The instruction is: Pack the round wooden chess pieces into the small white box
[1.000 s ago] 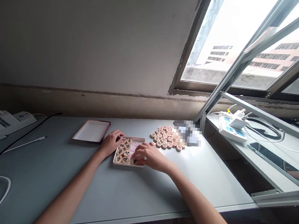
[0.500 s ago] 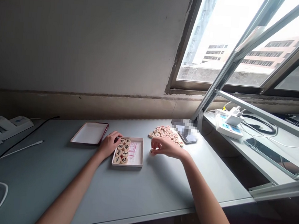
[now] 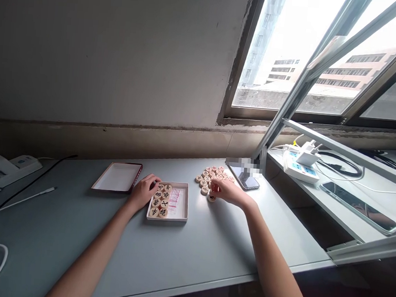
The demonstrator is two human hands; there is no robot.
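My left hand (image 3: 143, 191) is closed at the left rim of a shallow white box (image 3: 178, 218), its fingers curled over the upper left corner. Two columns of round wooden Chinese chess pieces (image 3: 165, 195) with black characters fill the box's left half; pink marks show on the bare floor at right. To the right of the box, my right hand (image 3: 227, 191) pinches a Chinese chess piece (image 3: 211, 198) under its fingertips, low over the table. More loose pieces (image 3: 206, 173), several with red characters, lie behind and beside this hand, which partly hides them.
A box lid (image 3: 116, 177) lies at the left. Behind the loose pieces is a phone (image 3: 248, 181). On the right, a metal-framed shelf holds a power strip (image 3: 301, 168) and another phone (image 3: 359, 207). Cables (image 3: 40, 193) run across the left side.
My right hand has moved right and slightly back, away from the box toward the loose pieces, a piece at its fingertips in both frames. My left hand stays at the box.
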